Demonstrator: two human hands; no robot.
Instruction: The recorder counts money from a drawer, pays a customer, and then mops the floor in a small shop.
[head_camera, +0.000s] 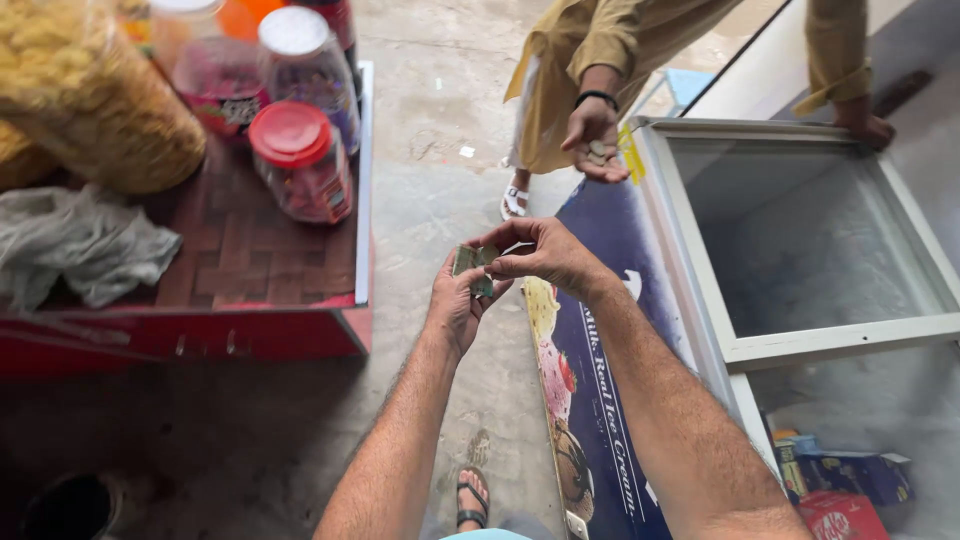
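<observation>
Two hands meet over a small wad of folded banknotes (472, 268), greenish-grey and creased, held in the air above the concrete floor (440, 200) just beside the blue front of the ice-cream freezer (600, 420). I see my left hand (455, 305) cupping the notes from below, its fingers curled shut around their lower edge. My right hand (545, 252) comes in from above, thumb and forefinger pinched together on the top of the wad; the other fingers are bent close behind.

Just beyond, another person's hand (595, 138) is held palm up with a few coins (597, 152) lying in it, a dark band at the wrist. That person's other hand (865, 122) rests on the far corner of the freezer's white-framed sliding lid (800, 340).

To my left stands a red counter (250, 330) bearing a red-capped sweet jar (300, 160), more jars behind it, and a crumpled grey cloth (85, 245).
</observation>
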